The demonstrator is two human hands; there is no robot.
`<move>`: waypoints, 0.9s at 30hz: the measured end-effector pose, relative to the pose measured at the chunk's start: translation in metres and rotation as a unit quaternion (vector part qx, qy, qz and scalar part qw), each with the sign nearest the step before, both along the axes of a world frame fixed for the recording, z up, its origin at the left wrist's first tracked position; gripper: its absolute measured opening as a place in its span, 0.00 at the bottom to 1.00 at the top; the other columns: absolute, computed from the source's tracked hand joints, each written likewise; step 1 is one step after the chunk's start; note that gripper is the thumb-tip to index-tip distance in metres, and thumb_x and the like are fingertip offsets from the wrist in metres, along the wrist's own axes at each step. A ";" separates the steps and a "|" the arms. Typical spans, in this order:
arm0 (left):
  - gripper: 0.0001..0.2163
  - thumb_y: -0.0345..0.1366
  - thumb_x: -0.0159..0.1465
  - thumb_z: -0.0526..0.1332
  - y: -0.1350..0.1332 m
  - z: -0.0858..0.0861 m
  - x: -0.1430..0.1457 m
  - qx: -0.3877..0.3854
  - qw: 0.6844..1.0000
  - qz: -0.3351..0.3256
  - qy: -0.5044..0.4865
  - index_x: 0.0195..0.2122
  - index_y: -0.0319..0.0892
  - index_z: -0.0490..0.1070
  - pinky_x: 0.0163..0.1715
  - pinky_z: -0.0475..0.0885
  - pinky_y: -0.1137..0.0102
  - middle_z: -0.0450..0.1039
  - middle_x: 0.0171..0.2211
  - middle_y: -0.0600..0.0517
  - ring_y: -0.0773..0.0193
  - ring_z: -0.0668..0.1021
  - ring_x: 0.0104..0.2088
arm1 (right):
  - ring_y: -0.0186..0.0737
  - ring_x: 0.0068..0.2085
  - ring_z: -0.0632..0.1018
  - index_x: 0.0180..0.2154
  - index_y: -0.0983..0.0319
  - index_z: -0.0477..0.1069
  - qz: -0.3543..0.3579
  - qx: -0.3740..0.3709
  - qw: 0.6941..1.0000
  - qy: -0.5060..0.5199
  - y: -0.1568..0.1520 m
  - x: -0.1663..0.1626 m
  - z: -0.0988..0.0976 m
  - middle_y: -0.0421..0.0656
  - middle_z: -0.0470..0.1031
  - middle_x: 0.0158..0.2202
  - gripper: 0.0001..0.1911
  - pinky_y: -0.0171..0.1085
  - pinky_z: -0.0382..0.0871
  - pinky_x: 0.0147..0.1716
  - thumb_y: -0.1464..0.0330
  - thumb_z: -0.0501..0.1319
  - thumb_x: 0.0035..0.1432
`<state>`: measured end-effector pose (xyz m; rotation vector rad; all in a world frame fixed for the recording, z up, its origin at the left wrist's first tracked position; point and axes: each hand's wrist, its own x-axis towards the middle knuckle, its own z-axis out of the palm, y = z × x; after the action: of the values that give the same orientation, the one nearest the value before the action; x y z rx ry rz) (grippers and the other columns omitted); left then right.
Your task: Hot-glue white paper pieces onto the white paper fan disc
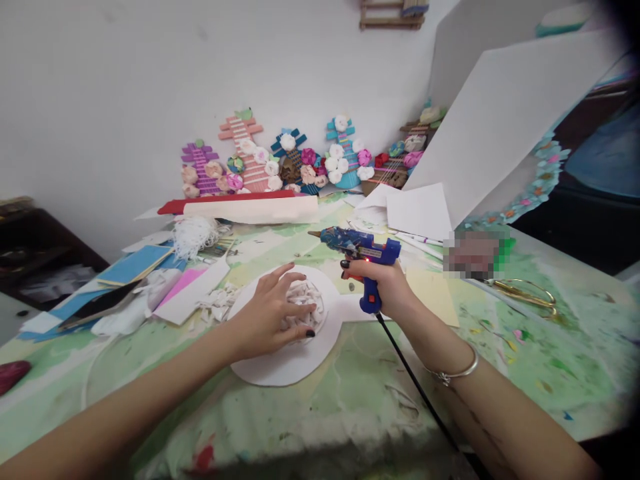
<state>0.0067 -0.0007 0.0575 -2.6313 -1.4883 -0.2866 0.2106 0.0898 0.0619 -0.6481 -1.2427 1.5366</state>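
Note:
A blue hot glue gun (373,257) is gripped in my right hand (393,287), its nozzle pointing left and its black cord running down toward me. A red light glows near the trigger. My left hand (275,308) lies with fingers spread over a heap of small white pieces (306,301). These sit on a round white card shape (285,367) that has a straight strip extending right. The hand partly covers the pieces, so its exact contact with them is hard to make out. More loose white scraps (217,303) lie left of the card.
Decorated stringed craft pieces with fabric flowers (250,160) lean against the wall. Left lie white yarn (197,235) and blue sheets (137,265). Gold-handled scissors (530,293) rest at right, near a tall white board (520,120) and a flower-edged ring (540,180). A red roll (225,200) lies behind.

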 end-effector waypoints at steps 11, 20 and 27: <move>0.16 0.34 0.61 0.57 -0.007 0.000 -0.007 0.054 0.997 -0.031 -0.035 0.51 0.49 0.67 0.55 0.55 0.48 0.53 0.60 0.44 0.46 0.51 0.61 | 0.38 0.28 0.73 0.20 0.61 0.74 0.002 -0.012 1.000 -0.019 -0.004 0.000 0.002 0.40 0.74 0.25 0.04 0.37 0.68 0.31 0.72 0.66 0.34; 0.15 0.34 0.59 0.59 -0.012 -0.012 -0.020 0.086 0.991 -0.045 -0.088 0.48 0.49 0.71 0.54 0.57 0.48 0.57 0.58 0.44 0.46 0.54 0.60 | 0.37 0.27 0.74 0.21 0.61 0.74 -0.006 -0.022 0.999 -0.034 -0.004 0.000 0.002 0.39 0.74 0.24 0.05 0.37 0.68 0.31 0.71 0.66 0.34; 0.11 0.33 0.59 0.60 -0.013 -0.016 -0.011 0.120 0.983 -0.009 -0.136 0.41 0.51 0.75 0.49 0.63 0.54 0.65 0.48 0.46 0.52 0.63 0.51 | 0.37 0.27 0.73 0.19 0.61 0.74 -0.035 -0.023 0.997 -0.061 0.001 0.001 -0.002 0.39 0.73 0.23 0.03 0.36 0.67 0.29 0.71 0.66 0.34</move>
<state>-0.0048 -0.0141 0.0416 -2.4899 -1.3973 -0.8032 0.2114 0.0904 0.0600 -0.8176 -1.2654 1.4898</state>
